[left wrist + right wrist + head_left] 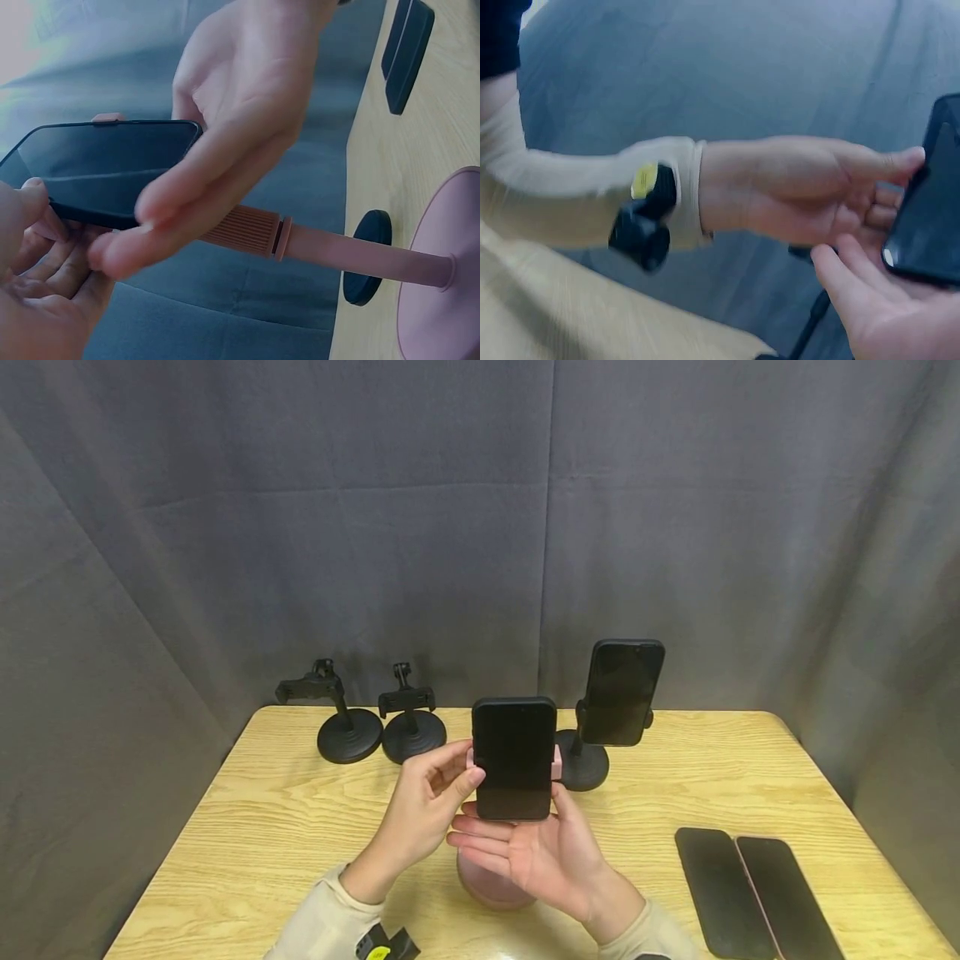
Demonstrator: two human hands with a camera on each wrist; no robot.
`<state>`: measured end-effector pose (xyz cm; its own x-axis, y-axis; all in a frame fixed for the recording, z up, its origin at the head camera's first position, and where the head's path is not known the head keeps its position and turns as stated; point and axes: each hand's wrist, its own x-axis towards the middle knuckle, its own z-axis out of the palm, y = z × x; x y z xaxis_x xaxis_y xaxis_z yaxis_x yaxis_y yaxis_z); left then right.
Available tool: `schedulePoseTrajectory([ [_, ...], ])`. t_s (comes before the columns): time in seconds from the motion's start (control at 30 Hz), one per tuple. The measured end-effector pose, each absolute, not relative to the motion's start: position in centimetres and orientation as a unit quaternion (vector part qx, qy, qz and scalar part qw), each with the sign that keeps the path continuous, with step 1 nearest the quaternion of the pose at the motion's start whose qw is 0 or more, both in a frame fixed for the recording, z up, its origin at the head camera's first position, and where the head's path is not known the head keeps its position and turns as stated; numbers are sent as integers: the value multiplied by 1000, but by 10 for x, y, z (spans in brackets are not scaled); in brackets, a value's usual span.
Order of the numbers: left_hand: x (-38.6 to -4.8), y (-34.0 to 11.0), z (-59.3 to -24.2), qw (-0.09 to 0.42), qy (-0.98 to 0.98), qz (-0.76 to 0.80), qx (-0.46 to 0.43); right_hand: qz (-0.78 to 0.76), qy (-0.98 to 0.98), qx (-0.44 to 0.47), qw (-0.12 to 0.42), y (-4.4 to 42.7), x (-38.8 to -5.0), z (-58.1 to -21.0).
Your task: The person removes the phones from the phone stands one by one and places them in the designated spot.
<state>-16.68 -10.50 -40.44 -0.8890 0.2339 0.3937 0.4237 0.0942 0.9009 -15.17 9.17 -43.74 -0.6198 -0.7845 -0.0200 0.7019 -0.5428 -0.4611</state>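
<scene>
A black phone (514,760) stands upright in the pink clamp (557,763) of a pink stand, whose round base (491,885) rests on the table. My left hand (422,806) pinches the phone and clamp at the left edge, thumb in front and fingers behind. Below the phone, my right hand (551,860) is palm up with its fingers extended to the left, its thumb by the lower right edge. In the left wrist view, the ribbed pink neck (244,229) runs behind the right hand (240,112). The right wrist view shows the phone (930,202) beside the left hand's thumb.
Two black stands (349,735) (414,735) with vacant holders are at the back left. Another black stand (583,767) at the back right holds a phone (623,693). Two phones (727,893) (790,897) lie at the front right. A grey curtain (420,527) hangs behind the table.
</scene>
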Motion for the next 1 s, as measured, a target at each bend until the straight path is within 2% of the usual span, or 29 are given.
schedulePoseTrajectory([
  [0.4,-166,-104,-407,94,-744,-622,-224,-908,236,2,346,72,-140,-422],
  [0.5,-166,-102,-411,137,-763,-587,-233,-914,222,0,338,69,-139,-422],
  [0.7,-170,-100,-416,260,-789,-485,-273,-921,203,-15,332,65,-139,-423],
  [1.0,-177,-96,-421,326,-804,-410,-283,-925,188,-21,328,62,-139,-427],
])
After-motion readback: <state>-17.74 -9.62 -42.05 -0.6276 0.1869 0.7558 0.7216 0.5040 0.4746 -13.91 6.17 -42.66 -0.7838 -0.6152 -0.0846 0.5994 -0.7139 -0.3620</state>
